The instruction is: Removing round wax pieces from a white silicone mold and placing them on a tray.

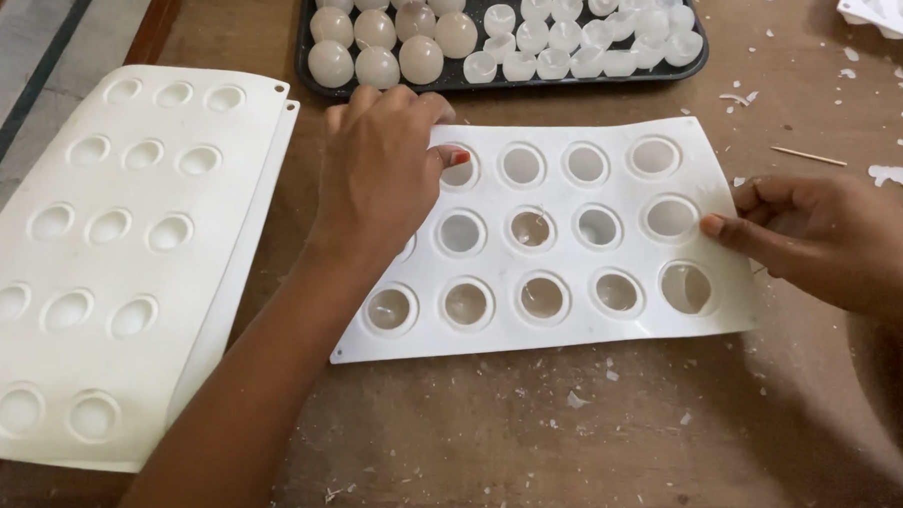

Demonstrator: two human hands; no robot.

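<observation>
The white silicone mould (562, 243) lies flat on the wooden table (525, 437), in the middle and near the person. The left hand (384, 177) presses on its far left part, fingers bent over a cavity, which seems to keep the sheet down. The right hand (812, 237) pinches the right edge, probably to hold it steady. On the left are two stacked moulds (101, 262) turned upside down. A dark tray (498, 75) with pale wax shells is far, cut off by the frame. The left palm hides some cavities.
</observation>
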